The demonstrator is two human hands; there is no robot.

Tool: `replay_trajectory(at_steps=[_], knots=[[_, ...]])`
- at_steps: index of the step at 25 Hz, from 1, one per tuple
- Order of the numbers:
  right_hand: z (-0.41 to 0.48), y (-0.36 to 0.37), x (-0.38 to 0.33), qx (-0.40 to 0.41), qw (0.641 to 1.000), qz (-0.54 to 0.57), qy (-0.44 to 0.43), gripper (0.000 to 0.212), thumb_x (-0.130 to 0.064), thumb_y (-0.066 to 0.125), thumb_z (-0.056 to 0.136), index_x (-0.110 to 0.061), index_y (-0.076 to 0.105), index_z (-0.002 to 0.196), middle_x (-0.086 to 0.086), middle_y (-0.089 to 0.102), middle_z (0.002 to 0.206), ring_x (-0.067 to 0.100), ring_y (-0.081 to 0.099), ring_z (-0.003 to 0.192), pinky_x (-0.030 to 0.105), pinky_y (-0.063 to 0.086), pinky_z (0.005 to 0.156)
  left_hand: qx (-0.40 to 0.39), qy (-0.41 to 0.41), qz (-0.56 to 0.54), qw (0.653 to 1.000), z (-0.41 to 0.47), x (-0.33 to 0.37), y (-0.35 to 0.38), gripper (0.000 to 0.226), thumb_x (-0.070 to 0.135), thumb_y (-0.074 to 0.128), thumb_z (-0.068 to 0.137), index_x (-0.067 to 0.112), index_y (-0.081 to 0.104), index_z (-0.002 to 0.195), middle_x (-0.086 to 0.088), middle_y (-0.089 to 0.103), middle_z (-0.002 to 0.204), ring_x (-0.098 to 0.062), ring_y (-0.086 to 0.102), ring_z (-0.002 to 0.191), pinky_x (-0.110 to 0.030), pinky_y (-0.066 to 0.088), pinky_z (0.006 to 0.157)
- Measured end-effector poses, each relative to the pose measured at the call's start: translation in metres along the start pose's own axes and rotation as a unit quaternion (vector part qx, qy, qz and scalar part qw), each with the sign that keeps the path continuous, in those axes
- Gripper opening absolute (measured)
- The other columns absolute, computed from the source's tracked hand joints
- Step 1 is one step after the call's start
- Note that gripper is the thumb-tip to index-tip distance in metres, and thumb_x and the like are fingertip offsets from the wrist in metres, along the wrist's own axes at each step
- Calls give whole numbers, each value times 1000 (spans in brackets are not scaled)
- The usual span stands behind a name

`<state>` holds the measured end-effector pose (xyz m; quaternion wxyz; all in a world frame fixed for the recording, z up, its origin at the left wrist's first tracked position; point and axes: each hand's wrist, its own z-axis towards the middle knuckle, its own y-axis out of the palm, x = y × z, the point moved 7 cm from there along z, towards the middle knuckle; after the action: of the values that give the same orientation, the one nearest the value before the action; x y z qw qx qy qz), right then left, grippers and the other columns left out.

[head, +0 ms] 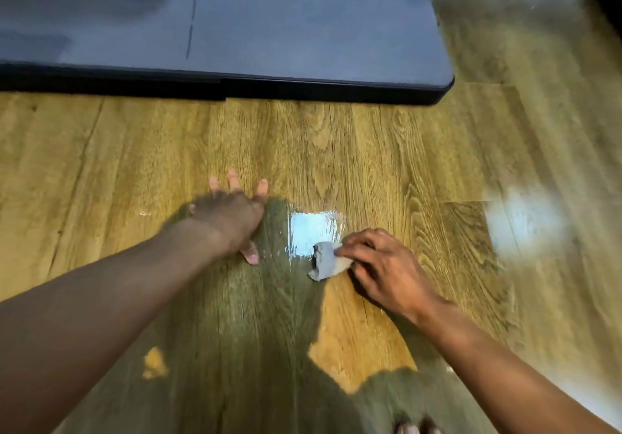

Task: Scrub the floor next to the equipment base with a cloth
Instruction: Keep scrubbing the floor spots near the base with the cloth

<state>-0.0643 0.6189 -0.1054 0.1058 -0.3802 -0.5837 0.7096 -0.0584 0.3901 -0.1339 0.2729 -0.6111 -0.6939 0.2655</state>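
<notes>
light: bright overhead | glare: floor [314, 231] | shadow: centre-bottom | edges: blurred, warped

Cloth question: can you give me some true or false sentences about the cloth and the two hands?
1. The right hand pinches the cloth. True.
2. The left hand presses flat on the floor, fingers spread. True.
3. The dark equipment base lies beyond both hands. True.
4. The cloth lies on the equipment base. False: it is down on the floor, apart from the base.
5. The left hand also holds the cloth. False: only the right hand holds it.
</notes>
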Motion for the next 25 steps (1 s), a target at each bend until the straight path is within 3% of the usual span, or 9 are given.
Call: replay_trajectory(at_steps=[4, 8, 11, 14, 18, 20, 22, 25], knots=[[105, -18, 53, 23, 999, -23, 36, 27, -16, 52, 91, -23, 61, 116, 1, 57, 123, 17, 59, 102, 11, 47, 84, -11, -3, -16, 1000, 3, -2, 2, 131, 40, 78, 72, 28, -34, 139, -25, -30, 147, -51, -15, 137, -63, 15, 111], [183, -40, 100, 92, 987, -36, 123, 28, -17, 51, 95, -27, 61, 119, -1, 55, 130, 14, 58, 102, 28, 48, 94, -18, -5, -23, 1000, 0, -2, 0, 131, 42, 77, 72, 27, -35, 140, -24, -34, 146, -50, -19, 136, -63, 19, 111], [157, -26, 80, 98, 990, -72, 73, 24, -22, 56, 92, -22, 66, 113, 3, 60, 120, 17, 57, 102, 35, 49, 93, -28, -12, -32, 999, 1, 1, 2, 132, 36, 79, 72, 26, -32, 142, -24, -35, 146, -51, -20, 136, -66, 17, 109], [138, -22, 68, 52, 995, -80, 2, 29, -21, 51, 91, -18, 66, 116, 10, 61, 113, 24, 56, 98, 30, 48, 82, -26, -12, -36, 999, 4, 2, 1, 132, 32, 80, 71, 25, -30, 143, -25, -34, 146, -51, -20, 135, -68, 18, 107], [198, -53, 115, 85, 984, -75, 135, 31, -11, 50, 93, -20, 64, 119, 12, 58, 113, 29, 58, 97, 39, 50, 84, -29, -12, -38, 999, 4, 2, 1, 131, 34, 80, 72, 26, -29, 144, -25, -36, 145, -52, -21, 135, -68, 20, 107], [200, -53, 115, 97, 981, -55, 158, 31, -11, 52, 94, -19, 62, 122, 12, 57, 116, 28, 59, 100, 39, 51, 88, -25, -18, -41, 999, 2, 0, -2, 131, 34, 80, 72, 27, -29, 144, -23, -35, 146, -50, -21, 136, -68, 18, 107], [171, -39, 97, 85, 989, -37, 118, 29, -14, 56, 92, -17, 63, 121, 11, 55, 120, 25, 57, 104, 37, 51, 91, -21, -19, -39, 999, 0, 2, -3, 129, 33, 79, 73, 28, -28, 144, -22, -33, 148, -49, -20, 137, -70, 15, 107], [127, -25, 75, 5, 998, -54, 31, 30, -18, 56, 93, -19, 61, 123, 10, 54, 121, 20, 58, 96, 32, 56, 79, -17, -21, -39, 999, -1, 3, -2, 129, 30, 79, 72, 27, -27, 144, -22, -32, 148, -49, -21, 136, -70, 13, 106]])
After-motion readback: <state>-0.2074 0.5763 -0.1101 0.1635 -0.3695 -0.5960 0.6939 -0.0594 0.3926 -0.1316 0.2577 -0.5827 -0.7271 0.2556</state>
